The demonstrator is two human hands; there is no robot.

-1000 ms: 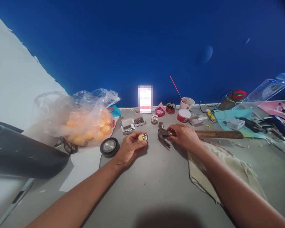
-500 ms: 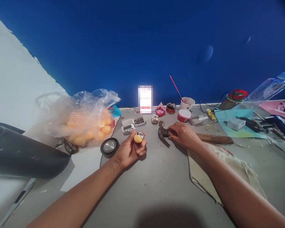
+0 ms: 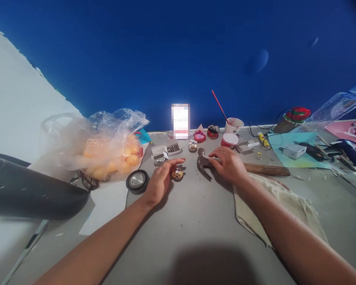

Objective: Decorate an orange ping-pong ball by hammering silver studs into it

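My left hand [image 3: 161,181] is open, fingers stretched out. Beside its fingertips, on the grey table, rests a small yellow ball [image 3: 177,174] studded with shiny silver pieces; I cannot tell whether the fingers touch it. My right hand [image 3: 230,165] lies over the neck of a claw hammer [image 3: 264,170], with thumb and forefinger curled at the handle just behind the metal head. The hammer lies flat, its wooden handle pointing right. Small open boxes [image 3: 174,148] of metal pieces stand behind my left hand. Another silver-covered round piece [image 3: 192,146] sits behind the hammer head.
A plastic bag of orange-yellow balls [image 3: 115,154] lies left, near a black round object with a metal centre [image 3: 137,180]. A cloth [image 3: 255,206] lies under my right forearm. Behind are a white cup [image 3: 235,126], a red tub [image 3: 229,140] and a lit, blurred screen [image 3: 180,122].
My left hand has let go of the studded ball, which now rests on the table, and its fingers have straightened. My right hand has shifted slightly at the hammer's neck; the hammer stays put.
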